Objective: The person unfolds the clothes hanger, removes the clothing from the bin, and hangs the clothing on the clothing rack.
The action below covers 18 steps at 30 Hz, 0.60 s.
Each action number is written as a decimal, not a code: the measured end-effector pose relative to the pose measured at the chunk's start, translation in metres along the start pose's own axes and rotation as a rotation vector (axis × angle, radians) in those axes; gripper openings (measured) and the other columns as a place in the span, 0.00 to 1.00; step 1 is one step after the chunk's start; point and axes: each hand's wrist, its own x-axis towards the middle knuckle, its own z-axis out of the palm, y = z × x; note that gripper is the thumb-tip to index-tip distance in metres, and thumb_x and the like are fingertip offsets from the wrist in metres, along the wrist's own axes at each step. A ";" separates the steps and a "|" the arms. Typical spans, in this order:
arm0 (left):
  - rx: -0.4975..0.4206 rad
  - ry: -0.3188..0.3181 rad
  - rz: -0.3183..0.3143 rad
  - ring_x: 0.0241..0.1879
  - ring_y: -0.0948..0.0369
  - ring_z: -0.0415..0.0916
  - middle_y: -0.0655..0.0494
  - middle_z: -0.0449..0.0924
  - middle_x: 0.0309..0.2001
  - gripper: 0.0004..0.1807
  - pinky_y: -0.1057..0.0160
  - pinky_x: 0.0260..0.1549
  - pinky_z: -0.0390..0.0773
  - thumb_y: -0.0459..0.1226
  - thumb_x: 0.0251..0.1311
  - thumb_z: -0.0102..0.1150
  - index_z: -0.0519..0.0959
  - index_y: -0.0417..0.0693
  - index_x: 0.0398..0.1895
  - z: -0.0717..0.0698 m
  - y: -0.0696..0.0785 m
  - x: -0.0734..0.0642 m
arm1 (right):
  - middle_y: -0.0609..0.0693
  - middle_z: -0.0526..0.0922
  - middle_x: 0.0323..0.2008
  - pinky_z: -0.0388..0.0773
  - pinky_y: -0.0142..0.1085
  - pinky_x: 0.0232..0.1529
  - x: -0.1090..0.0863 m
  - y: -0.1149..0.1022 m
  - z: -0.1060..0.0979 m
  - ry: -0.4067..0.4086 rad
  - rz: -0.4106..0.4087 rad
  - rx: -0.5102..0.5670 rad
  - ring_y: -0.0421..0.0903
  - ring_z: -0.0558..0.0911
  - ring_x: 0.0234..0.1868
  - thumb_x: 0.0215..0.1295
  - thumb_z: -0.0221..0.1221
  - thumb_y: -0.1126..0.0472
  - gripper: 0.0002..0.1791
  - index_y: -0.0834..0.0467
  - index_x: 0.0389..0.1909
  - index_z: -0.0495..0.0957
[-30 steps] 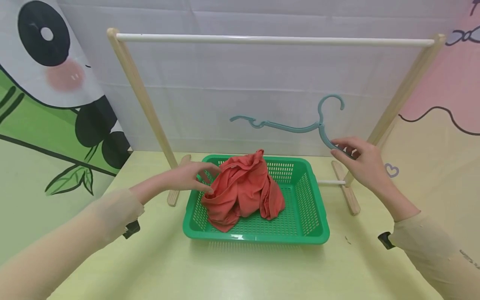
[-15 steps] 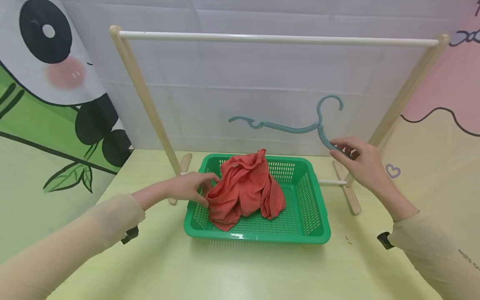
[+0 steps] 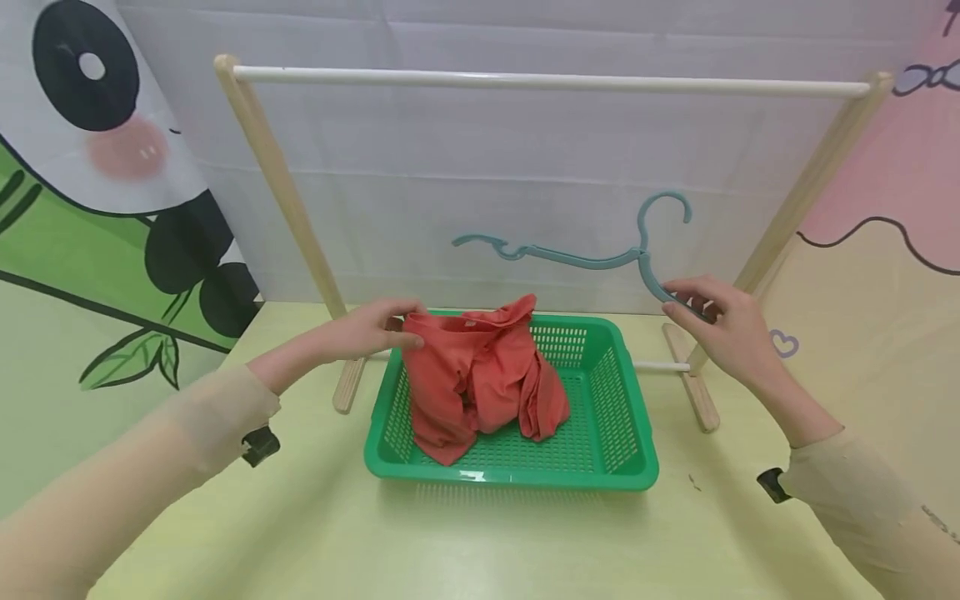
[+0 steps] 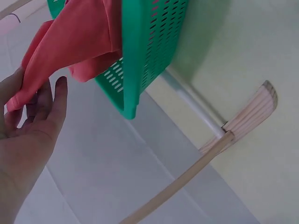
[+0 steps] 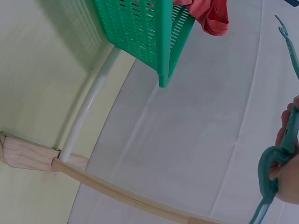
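Observation:
In the head view my left hand pinches the upper left edge of a red garment between thumb and fingers, lifting that corner above the rim. The rest of the crumpled cloth lies in a green basket. The left wrist view has the garment stretched from the fingertips to the basket. Off to the right, my right hand grips one arm of a blue-green clothes hanger, whose hook points up. The hanger's gripped end is partly hidden by the fingers.
Behind the basket stands a drying rack with a white top rail and wooden posts. A lower white bar runs behind the basket between the wooden feet. A white cloth backdrop hangs beyond the yellowish table.
My left hand went down beside the garment, took hold of its left edge, and raised it. The right hand and hanger have barely moved.

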 end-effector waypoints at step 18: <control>-0.081 0.381 0.066 0.41 0.67 0.81 0.64 0.83 0.41 0.16 0.72 0.43 0.78 0.37 0.65 0.63 0.79 0.46 0.55 -0.078 0.069 0.018 | 0.27 0.74 0.30 0.66 0.20 0.30 0.000 0.003 -0.001 0.083 -0.051 0.041 0.29 0.70 0.31 0.61 0.65 0.69 0.13 0.60 0.47 0.85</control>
